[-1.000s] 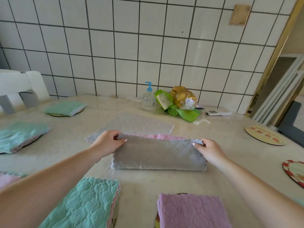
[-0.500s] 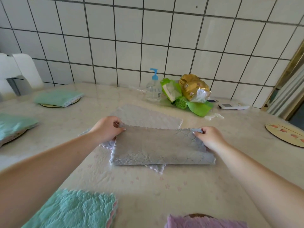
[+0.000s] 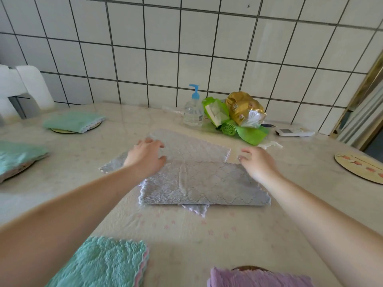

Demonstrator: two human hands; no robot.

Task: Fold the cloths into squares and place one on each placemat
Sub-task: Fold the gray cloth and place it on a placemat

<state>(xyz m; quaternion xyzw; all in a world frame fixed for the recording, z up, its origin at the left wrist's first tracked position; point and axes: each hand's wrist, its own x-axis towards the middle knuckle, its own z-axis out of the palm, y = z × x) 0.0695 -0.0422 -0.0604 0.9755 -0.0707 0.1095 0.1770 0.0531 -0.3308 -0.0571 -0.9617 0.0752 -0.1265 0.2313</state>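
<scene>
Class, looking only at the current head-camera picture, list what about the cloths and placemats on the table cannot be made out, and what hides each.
1. Pink cloth: cut off by the bottom edge; its fold is unseen.
2. Placemat beneath it: only a sliver shows.
3. Flat grey cloth: near part hidden by the folded grey cloth and left hand.
4. Bare placemat: cut off by the right edge.

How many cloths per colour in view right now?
Grey: 2, folded grey cloth lying on flat grey cloth
Green: 3, far-left green cloth, left-edge green cloth, near green cloth
Purple: 1, purple cloth
Total: 6
</scene>
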